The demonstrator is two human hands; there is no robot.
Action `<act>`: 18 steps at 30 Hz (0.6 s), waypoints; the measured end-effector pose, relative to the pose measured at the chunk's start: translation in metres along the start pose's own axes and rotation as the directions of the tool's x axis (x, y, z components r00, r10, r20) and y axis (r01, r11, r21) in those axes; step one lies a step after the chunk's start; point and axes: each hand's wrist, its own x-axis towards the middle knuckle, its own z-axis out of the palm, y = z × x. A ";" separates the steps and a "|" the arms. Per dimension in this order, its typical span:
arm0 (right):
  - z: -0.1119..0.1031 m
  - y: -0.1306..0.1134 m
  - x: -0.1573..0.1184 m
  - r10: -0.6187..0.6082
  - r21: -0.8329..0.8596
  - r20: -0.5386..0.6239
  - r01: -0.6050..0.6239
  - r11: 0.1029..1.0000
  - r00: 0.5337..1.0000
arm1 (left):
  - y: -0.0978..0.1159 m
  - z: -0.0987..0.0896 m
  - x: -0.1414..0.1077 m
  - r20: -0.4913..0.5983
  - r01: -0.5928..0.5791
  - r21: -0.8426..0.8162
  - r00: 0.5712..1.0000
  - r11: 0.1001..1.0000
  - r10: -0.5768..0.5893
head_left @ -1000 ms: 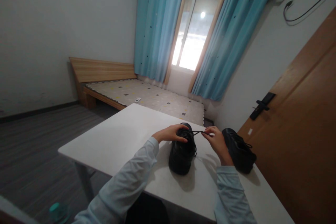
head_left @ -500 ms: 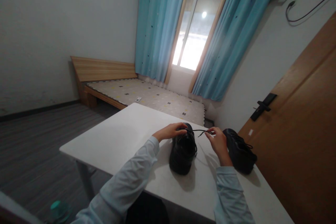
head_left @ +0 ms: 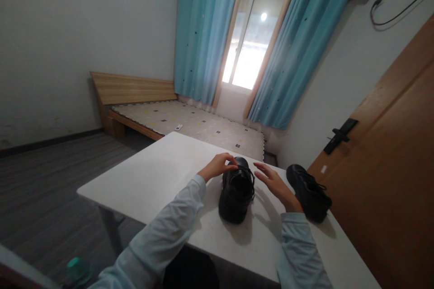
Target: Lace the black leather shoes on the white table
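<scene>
Here, the fingers of your left hand (head_left: 217,168) are curved over the front part of the near shoe (head_left: 233,208), with the thumb and the forefinger close to each other at the laces (head_left: 242,171). I cannot tell if a lace is pinched between them. Your right hand (head_left: 276,185) is open beside the same shoe; its fingers are spread a little and point toward the laces, and they hold nothing.

The near shoe stands upright on the white surface (head_left: 149,169), with its rounded heel toward you. It is black, with a smooth, slightly shiny skin and a dark opening, and a thin loop of lace hangs at its right side. The other shoe (head_left: 309,196), also black and with laces, stands to the right, near the edge of the surface and beyond your right wrist.

The surface looks flat and smooth, with a rounded corner at the left. Both your sleeves are pale blue, of soft and wrinkled cloth. Behind the surface there is a wooden bed (head_left: 134,90) with a patterned mattress (head_left: 210,128), and on it lies a small white object (head_left: 178,127). Blue curtains (head_left: 206,31) fall in folds beside the bright window (head_left: 251,54).
</scene>
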 end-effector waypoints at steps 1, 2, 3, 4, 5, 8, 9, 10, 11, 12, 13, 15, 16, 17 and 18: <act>0.001 -0.001 0.000 -0.004 -0.003 0.017 0.005 1.000 1.000 | 0.000 0.000 0.000 0.000 0.002 -0.002 1.000 1.000 -0.002; 0.002 -0.001 0.000 -0.014 -0.011 0.041 0.015 1.000 0.999 | -0.001 0.001 0.000 0.002 0.003 -0.004 1.000 1.000 -0.003; 0.004 -0.002 -0.001 -0.028 -0.023 0.069 0.030 0.999 0.997 | -0.001 0.001 0.001 0.007 0.005 -0.006 1.000 1.000 -0.005; 0.007 -0.001 -0.001 -0.045 -0.037 0.095 0.049 0.998 0.994 | -0.002 0.002 0.001 0.013 0.010 -0.007 1.000 1.000 -0.010; 0.009 -0.001 -0.001 -0.062 -0.052 0.115 0.069 0.996 0.991 | -0.003 0.002 0.002 0.020 0.016 -0.009 1.000 1.000 -0.016; 0.018 0.005 0.001 -0.100 -0.084 0.141 0.112 0.990 0.985 | -0.004 0.005 0.003 0.041 0.040 -0.017 0.998 0.999 -0.040; 0.020 0.007 0.002 -0.104 -0.090 0.143 0.118 0.989 0.984 | -0.004 0.006 0.003 0.046 0.045 -0.017 0.998 0.999 -0.044; 0.022 0.009 0.002 -0.106 -0.095 0.142 0.120 0.988 0.984 | -0.004 0.006 0.003 0.048 0.046 -0.015 0.998 0.999 -0.045; 0.024 0.010 0.003 -0.105 -0.101 0.139 0.119 0.988 0.985 | -0.003 0.007 0.003 0.049 0.045 -0.009 0.998 0.999 -0.044; 0.025 0.011 0.003 -0.100 -0.107 0.138 0.115 0.988 0.985 | -0.002 0.008 0.002 0.048 0.044 0.001 0.998 0.999 -0.044; 0.025 0.011 0.004 -0.091 -0.113 0.137 0.106 0.988 0.986 | -0.001 0.008 0.002 0.046 0.046 0.013 0.998 0.999 -0.047; 0.026 0.010 0.004 -0.069 -0.119 0.132 0.085 0.989 0.989 | 0.001 0.009 0.001 0.045 0.055 0.036 0.997 0.998 -0.056; 0.025 0.010 0.003 -0.062 -0.118 0.129 0.078 0.990 0.990 | 0.002 0.010 0.001 0.043 0.058 0.044 0.997 0.997 -0.060; 0.025 0.009 0.003 -0.060 -0.117 0.123 0.074 0.990 0.991 | 0.003 0.010 0.001 0.038 0.060 0.049 0.997 0.997 -0.061; 0.025 0.008 0.003 -0.060 -0.116 0.118 0.073 0.991 0.991 | 0.004 0.010 0.001 0.033 0.061 0.050 0.998 0.997 -0.062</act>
